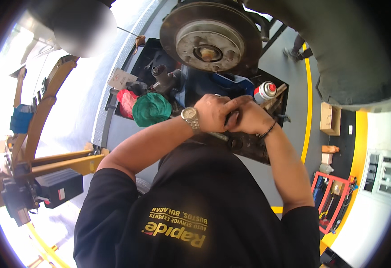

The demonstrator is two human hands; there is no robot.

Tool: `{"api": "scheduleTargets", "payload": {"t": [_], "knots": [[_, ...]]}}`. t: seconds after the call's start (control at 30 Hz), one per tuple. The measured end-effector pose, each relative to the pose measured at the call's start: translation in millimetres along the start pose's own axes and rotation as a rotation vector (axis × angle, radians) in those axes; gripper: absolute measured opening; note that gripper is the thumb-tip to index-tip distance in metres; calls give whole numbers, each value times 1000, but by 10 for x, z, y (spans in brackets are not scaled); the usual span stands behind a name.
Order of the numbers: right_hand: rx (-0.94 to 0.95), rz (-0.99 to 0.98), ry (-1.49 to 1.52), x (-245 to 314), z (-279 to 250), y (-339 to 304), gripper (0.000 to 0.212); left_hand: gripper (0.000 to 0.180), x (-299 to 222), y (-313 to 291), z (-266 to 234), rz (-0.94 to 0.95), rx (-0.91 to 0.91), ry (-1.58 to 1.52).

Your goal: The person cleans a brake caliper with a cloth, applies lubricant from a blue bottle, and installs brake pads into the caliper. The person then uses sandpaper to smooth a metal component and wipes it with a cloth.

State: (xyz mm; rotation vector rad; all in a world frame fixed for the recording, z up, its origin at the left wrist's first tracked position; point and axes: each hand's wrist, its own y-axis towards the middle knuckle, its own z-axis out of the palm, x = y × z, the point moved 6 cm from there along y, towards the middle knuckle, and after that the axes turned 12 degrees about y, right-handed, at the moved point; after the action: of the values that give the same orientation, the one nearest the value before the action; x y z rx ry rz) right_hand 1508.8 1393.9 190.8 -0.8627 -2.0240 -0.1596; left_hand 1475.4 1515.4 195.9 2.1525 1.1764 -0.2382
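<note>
Below the bare brake disc [211,36], our left hand [213,112] and right hand [248,118] clasp a metal bar tool [217,136]; we judge loosening underway, next needing steady leverage.

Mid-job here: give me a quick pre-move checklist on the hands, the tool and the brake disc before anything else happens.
1. Both hands together on the tool: ok. Left hand and right hand are clasped below the brake disc.
2. Tool visible: cannot tell its kind; only a dark handle and a metal shaft show between and under the hands.
3. Disc face free of hands: ok.
4. Spray can upright beside the right hand: ok, close but apart.
5. Green rag away from the hands: ok.
6. Where the tool tip seats: cannot tell, hidden.
</note>
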Motion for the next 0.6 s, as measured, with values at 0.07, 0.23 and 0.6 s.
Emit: {"api": "scheduleTargets", "payload": {"t": [0.07, 0.23, 0.6], "knots": [[-206, 21, -60, 29, -79, -34, 33, 49, -26, 62, -63, 50, -61, -13], [-806, -129, -600, 342, 92, -89, 30, 48, 260, 73, 107, -554, 28, -239], [-750, -120, -518, 245, 57, -156, 31, 48, 138, 135, 130, -447, 36, -167]]}}
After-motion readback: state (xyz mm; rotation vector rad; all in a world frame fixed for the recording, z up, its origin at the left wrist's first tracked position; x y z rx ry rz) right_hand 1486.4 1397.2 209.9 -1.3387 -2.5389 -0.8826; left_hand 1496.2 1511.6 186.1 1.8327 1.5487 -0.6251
